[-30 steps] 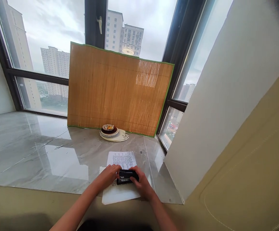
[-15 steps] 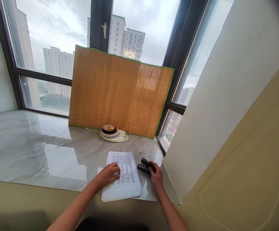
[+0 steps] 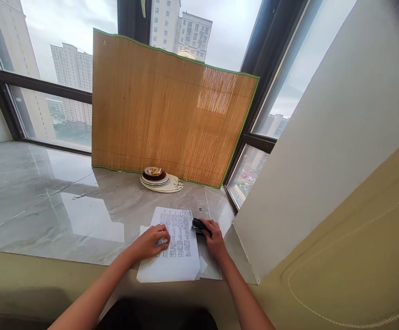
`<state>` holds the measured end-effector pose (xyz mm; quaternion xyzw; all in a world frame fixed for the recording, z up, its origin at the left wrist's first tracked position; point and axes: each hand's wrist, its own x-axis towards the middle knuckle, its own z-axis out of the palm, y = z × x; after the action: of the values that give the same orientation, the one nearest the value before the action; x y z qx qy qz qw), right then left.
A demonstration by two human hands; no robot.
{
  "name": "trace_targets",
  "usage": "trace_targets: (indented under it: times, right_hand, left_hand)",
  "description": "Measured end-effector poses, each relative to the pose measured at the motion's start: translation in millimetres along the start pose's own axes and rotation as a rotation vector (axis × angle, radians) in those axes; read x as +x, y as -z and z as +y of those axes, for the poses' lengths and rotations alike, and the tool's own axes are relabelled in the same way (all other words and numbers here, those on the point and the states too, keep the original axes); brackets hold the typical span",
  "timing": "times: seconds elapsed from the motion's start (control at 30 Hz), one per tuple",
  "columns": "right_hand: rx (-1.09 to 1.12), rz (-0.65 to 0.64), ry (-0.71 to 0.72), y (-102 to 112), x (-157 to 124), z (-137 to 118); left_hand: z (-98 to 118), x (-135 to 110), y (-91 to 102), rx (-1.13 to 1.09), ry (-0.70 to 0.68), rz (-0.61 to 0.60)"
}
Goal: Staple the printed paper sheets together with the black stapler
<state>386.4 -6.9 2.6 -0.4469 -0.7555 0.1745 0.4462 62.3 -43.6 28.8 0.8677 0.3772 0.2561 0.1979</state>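
Printed paper sheets (image 3: 177, 266) lie on the glossy sill, their near edge sticking out past its front. My left hand (image 3: 149, 243) rests over their left side with fingers curled, holding them down. At the right edge of the sheets is a black stapler (image 3: 199, 225), wrapped in my right hand (image 3: 215, 238). Its front end meets the paper's right edge; I cannot tell whether the paper is between its jaws.
A stack of small plates (image 3: 154, 178) sits on an oval white plate (image 3: 175, 184) behind the paper. Beyond it a bamboo mat (image 3: 168, 110) with green edging leans on the window. A white wall (image 3: 305, 151) bounds the marble sill (image 3: 48, 215) at the right.
My right hand has brought the stapler left to the paper's right edge, and its jaws look closer together. My left hand stays on the sheets. The camera view has tipped down.
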Motion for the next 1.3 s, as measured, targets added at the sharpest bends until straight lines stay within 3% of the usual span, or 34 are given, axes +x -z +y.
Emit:
trace_targets:
  times: [0.37, 0.93, 1.3]
  right_hand:
    - [-0.318, -0.049, 0.045, -4.8, -1.4, -3.1]
    - [-0.333, -0.071, 0.064, -5.5, 0.4, -1.7]
    - [-0.519, -0.056, 0.112, -16.4, 1.4, -10.7]
  left_hand:
    - [3.3, 2.6, 2.6, -0.003, 0.009, -0.038]
    - [-2.7, 3.1, -1.1, -0.023, 0.012, -0.028]
    - [0.5, 2.1, 1.8, -0.017, 0.027, -0.030]
